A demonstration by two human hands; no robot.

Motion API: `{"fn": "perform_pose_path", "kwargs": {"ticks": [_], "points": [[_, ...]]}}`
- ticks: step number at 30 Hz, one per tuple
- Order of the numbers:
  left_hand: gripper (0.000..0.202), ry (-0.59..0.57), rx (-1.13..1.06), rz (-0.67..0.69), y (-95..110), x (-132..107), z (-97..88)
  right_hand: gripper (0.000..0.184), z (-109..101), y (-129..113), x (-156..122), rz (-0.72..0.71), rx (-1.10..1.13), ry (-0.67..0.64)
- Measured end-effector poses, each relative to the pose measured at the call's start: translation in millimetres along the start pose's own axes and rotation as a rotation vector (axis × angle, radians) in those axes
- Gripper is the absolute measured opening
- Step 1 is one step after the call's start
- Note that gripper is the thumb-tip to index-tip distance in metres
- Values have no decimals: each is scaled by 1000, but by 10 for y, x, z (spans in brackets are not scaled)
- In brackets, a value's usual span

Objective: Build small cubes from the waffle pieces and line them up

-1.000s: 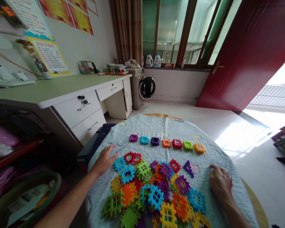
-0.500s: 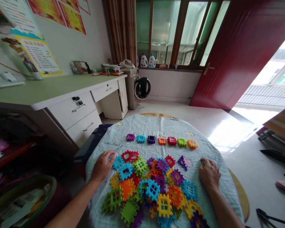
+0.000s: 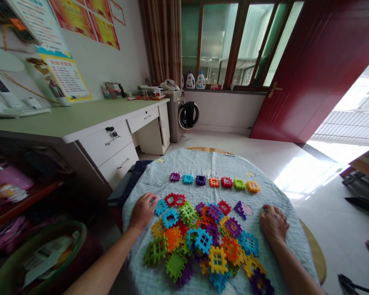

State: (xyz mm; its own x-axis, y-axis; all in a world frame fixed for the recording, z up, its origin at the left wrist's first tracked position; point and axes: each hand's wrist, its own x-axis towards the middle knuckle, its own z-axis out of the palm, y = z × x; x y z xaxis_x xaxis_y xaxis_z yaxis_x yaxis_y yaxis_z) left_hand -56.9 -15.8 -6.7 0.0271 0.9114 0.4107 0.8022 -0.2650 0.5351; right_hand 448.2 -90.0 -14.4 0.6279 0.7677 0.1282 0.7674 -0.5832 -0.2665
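Note:
My left hand [image 3: 143, 210] rests on the cloth at the left of a pile of plastic building blocks [image 3: 202, 237], fingers curled in. Its fingertips are close to a light blue block [image 3: 161, 207]; I cannot tell whether they touch. On the right, my right hand [image 3: 274, 223] lies loosely closed on the cloth, apart from the pile, and no block shows in it. Nearest to it are a purple triangular block [image 3: 240, 209] and a blue window-like block [image 3: 248, 243]. Beyond the pile, several square blocks form a row, from a purple one [image 3: 174, 177] to a yellow-orange one [image 3: 252, 187].
A light blue cloth [image 3: 197, 160] covers the round table. To the left stand a desk with drawers [image 3: 106, 141] and a bin [image 3: 81, 241] holding papers. A washing machine [image 3: 176, 116] with its door open and a red door [image 3: 290, 78] are farther back.
The view has swung slightly left, so everything sits farther right in the picture. Both hands and the blocks keep their places on the table.

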Motion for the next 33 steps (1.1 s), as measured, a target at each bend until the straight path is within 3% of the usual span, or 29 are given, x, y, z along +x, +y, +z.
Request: {"fn": "perform_pose_path", "kwargs": {"ticks": [22,29,33], "points": [[20,-20,34,-2,67,-17,-17,44,10,-3,-10,-53,-44,5],[12,-9,31,25,78,-24,-27,46,-8,-85,-43,-236,-114,13],[11,-7,29,24,78,-32,-28,44,-12,-81,-45,-252,-111,13]]}}
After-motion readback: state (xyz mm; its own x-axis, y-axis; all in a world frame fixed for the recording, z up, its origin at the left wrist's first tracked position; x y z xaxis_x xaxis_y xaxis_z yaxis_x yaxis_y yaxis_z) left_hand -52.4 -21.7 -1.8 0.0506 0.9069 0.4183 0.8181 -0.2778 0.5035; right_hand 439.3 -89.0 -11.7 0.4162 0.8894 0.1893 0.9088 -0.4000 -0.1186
